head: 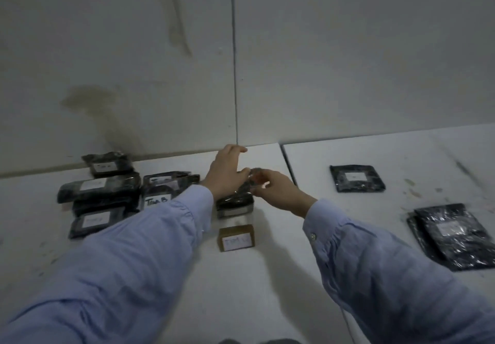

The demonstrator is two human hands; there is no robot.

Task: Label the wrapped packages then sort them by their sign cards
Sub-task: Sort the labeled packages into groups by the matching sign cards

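Observation:
A black wrapped package with a white label on its near side sits at the table's middle, on top of a small stack. My left hand rests on its top with fingers spread, thumb at its far right corner. My right hand pinches the wrap at that same corner. A brown sign card with a white handwritten label stands just in front of the stack. To the left lies a pile of labelled black packages and a white sign card, partly behind my left sleeve.
On the right table one labelled black package lies flat, and nearer the right edge lies a pair of overlapping black packages. A seam divides the two white tables. The wall stands directly behind them.

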